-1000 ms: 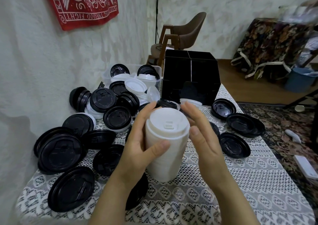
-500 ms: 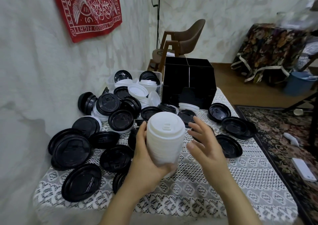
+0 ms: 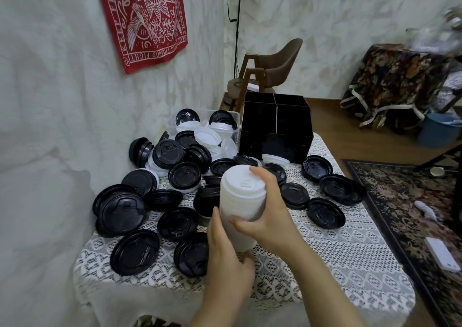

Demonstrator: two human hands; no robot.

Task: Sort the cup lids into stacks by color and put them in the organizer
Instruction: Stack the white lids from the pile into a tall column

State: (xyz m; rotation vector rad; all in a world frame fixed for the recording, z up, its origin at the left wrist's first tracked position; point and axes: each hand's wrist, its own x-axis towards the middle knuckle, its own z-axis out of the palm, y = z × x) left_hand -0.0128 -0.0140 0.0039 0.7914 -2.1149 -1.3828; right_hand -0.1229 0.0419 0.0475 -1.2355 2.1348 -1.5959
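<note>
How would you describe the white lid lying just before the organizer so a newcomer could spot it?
Find the black organizer at the far end of the lace-covered table. At the foot of its front wall lies a single white lid. Its closest neighbours are black lids; the other loose white lids lie further left.

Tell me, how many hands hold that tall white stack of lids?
2. The left hand grips the white stack near its bottom; the right hand wraps its right side, higher up.
</note>
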